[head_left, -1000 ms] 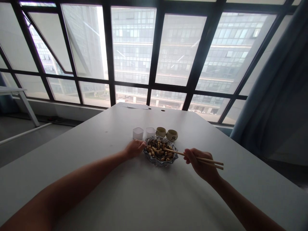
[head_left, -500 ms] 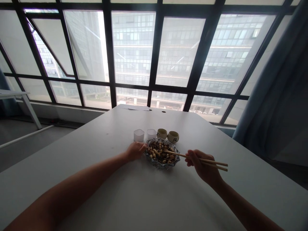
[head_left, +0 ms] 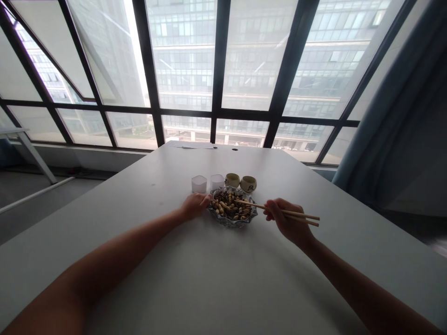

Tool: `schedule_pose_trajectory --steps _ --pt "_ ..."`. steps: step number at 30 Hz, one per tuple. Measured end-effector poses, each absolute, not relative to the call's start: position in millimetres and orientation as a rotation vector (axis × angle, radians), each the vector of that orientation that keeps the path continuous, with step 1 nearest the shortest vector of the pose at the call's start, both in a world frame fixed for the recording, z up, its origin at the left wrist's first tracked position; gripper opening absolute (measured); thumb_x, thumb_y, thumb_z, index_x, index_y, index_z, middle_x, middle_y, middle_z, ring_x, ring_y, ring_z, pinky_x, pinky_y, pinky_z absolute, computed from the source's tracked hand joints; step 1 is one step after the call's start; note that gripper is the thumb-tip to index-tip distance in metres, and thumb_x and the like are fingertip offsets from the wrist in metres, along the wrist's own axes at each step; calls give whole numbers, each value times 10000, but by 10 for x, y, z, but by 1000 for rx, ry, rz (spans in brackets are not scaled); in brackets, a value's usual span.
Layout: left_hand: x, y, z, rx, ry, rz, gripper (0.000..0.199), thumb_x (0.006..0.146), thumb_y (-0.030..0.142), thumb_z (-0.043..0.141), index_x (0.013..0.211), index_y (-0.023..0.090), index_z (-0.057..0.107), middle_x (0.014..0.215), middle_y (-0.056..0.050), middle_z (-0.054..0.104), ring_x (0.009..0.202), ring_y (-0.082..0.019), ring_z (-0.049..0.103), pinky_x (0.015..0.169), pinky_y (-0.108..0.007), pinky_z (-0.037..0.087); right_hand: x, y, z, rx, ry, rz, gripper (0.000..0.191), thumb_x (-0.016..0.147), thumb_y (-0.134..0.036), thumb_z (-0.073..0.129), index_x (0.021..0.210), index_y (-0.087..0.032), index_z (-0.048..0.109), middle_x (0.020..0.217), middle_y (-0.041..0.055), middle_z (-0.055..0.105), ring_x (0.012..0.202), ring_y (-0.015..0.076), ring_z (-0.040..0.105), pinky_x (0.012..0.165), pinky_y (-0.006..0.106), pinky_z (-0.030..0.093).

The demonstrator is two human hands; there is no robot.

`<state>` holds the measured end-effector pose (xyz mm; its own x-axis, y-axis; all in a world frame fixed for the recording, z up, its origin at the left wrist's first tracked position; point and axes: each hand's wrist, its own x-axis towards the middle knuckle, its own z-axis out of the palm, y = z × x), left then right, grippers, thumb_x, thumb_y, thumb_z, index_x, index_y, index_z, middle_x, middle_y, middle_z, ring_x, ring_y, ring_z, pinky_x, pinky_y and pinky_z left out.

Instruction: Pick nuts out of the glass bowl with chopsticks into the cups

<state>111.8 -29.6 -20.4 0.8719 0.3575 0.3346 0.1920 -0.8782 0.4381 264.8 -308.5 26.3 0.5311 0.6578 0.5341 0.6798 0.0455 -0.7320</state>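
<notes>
A scalloped glass bowl (head_left: 233, 223) filled with peanuts and other nuts (head_left: 226, 207) stands on the white table. My left hand (head_left: 195, 205) grips the bowl's left rim, thumb and fingers together. In my right hand (head_left: 284, 218), to the right of the bowl, is a pair of wooden chopsticks (head_left: 258, 204). Their tips reach among the nuts; whether they pinch one is too small to tell. Just behind the bowl stand two translucent cups (head_left: 199, 184), (head_left: 217, 181) and two cream cups (head_left: 232, 179), (head_left: 248, 184) with dark characters.
The white table (head_left: 209, 279) stretches toward large windows. Papers (head_left: 192, 145) and a small dark round hole (head_left: 235, 149) are at its far end. A blue curtain (head_left: 377, 125) hangs at the right, and another white table (head_left: 14, 131) stands at the far left.
The camera view has tilted down a little, so everything sits higher in the picture. Both hands keep nearly the same place around the bowl, and the chopstick tips are still among the nuts.
</notes>
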Motion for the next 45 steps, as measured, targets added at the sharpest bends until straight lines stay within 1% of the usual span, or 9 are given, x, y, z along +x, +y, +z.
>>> schedule_pose_trajectory --steps 3,9,16,22,27,30,34,40,45 --pt "1112 -307 -188 2679 409 566 542 972 413 234 535 186 462 512 -20 453 486 -128 371 539 -270 239 2636 -3089 291 -1648 -1185 -18 501 894 -634 567 712 -179 672 606 66 695 523 176 660 500 279 557" --pt "1108 -309 -177 2742 404 565 554 979 407 209 563 185 499 543 -39 513 523 -142 440 552 -261 289 2635 -3085 316 -1624 -1240 -68 494 903 -622 559 672 -194 649 570 54 679 489 173 658 462 268 546" --pt "1111 -304 -179 2761 426 545 577 992 401 208 587 175 552 564 -47 552 543 -146 487 561 -254 314 2645 -3089 305 -1636 -1174 -88 515 901 -638 547 656 -193 633 579 69 693 482 186 671 461 284 563" --pt "1104 -305 -178 2758 439 543 585 994 396 221 585 164 570 571 -47 567 538 -139 475 565 -258 311 2701 -3084 275 -1716 -1136 -106 534 884 -665 553 656 -192 647 581 66 695 501 190 679 484 283 569" --pt "1116 -275 -222 2756 427 560 585 998 388 231 592 157 583 573 -52 569 540 -136 462 564 -257 313 2690 -3090 289 -1716 -1083 -46 541 857 -680 577 647 -187 646 585 76 708 503 203 698 462 277 573" --pt "1116 -267 -231 2743 429 557 583 1000 389 241 591 159 586 582 -53 577 541 -137 469 568 -257 322 2646 -3092 314 -1673 -1158 -55 527 878 -655 569 645 -189 646 570 69 702 500 196 696 468 270 571" --pt "1109 -285 -198 2734 453 536 572 997 385 248 588 162 580 569 -46 560 536 -136 458 563 -262 305 2606 -3107 342 -1642 -1316 -151 505 914 -605 553 636 -191 632 544 54 680 461 169 660 442 251 532" --pt "1107 -294 -156 2727 482 507 569 997 401 259 585 169 575 572 -41 561 541 -139 470 567 -260 303 2630 -3147 346 -1606 -1395 -283 471 998 -487 461 673 -186 621 535 38 653 452 144 631 444 232 501" --pt "1097 -265 -185 2741 499 488 614 1011 439 231 586 175 588 573 -45 583 548 -145 508 581 -259 331 2593 -3119 300 -1597 -1583 -309 439 1011 -412 454 653 -190 577 538 12 586 425 108 522 428 225 404"
